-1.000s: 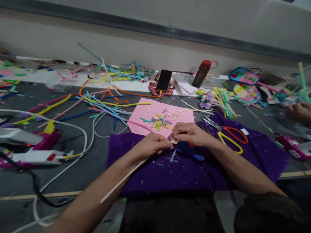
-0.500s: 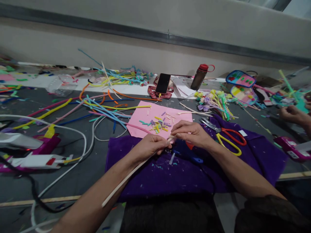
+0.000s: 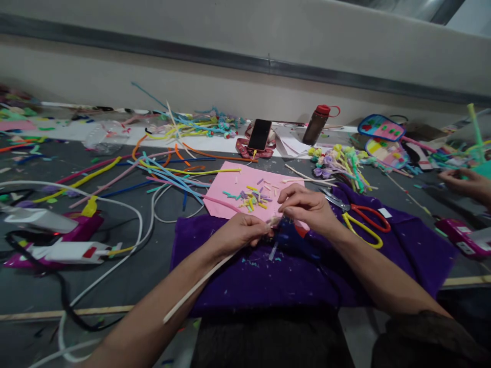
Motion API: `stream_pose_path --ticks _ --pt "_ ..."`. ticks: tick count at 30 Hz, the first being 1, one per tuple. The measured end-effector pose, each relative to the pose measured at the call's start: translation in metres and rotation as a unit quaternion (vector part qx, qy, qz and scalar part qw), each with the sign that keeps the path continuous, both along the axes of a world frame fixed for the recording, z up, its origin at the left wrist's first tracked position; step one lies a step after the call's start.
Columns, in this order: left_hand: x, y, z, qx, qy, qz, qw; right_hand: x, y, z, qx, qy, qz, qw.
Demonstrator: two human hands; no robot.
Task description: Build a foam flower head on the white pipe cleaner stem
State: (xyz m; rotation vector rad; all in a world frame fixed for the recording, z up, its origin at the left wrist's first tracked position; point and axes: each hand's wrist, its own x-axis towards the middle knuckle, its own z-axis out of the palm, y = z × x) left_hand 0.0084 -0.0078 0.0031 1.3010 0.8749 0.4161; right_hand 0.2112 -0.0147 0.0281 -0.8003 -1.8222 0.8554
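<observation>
My left hand (image 3: 245,230) is closed in a pinch on a cream pipe cleaner (image 3: 199,286). Its long end runs back over my left forearm, and its pale, bunched tip (image 3: 274,221) pokes out past my fingertips. My right hand (image 3: 305,204) hovers just to the right of that tip, thumb and fingers pressed together; whatever they pinch is too small to make out. Beneath the right hand a dark blue glue gun (image 3: 289,235) lies on the purple cloth (image 3: 238,286), partly hidden. Short coloured pipe cleaner pieces (image 3: 253,197) are scattered over a pink sheet (image 3: 222,186) beyond both hands.
Red-and-yellow-handled scissors (image 3: 364,220) lie right of my right hand. Long pipe cleaners (image 3: 172,176), white cables (image 3: 141,225) and plugged power strips (image 3: 69,230) spread leftward. A phone (image 3: 260,135) and bottle (image 3: 317,125) stand behind. Another person's hand (image 3: 468,181) is at far right.
My right hand has drawn slightly up and right, away from the pipe cleaner's tip. My left hand keeps its pinch. The whole view has shifted a little.
</observation>
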Motion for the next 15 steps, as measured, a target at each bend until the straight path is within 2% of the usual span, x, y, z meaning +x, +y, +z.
stream_pose_path --ticks 3,8,11,15 --pt "-0.0003 0.0003 0.0004 -0.004 -0.018 0.018 1.000 0.0025 -0.0002 0.0008 -0.022 0.075 -0.037 0.996" --pt "-0.0030 0.0024 0.0024 -0.027 -0.051 0.058 0.997 0.0055 0.0012 -0.0002 -0.132 0.203 -0.048 0.969" --pt "-0.0048 0.0032 0.0046 -0.040 -0.077 0.079 0.993 0.0056 0.0014 -0.0010 -0.172 0.214 -0.042 0.961" --pt "-0.0053 0.0023 0.0072 -0.047 -0.104 0.096 0.989 0.0030 -0.0001 -0.0014 -0.203 0.174 -0.047 0.962"
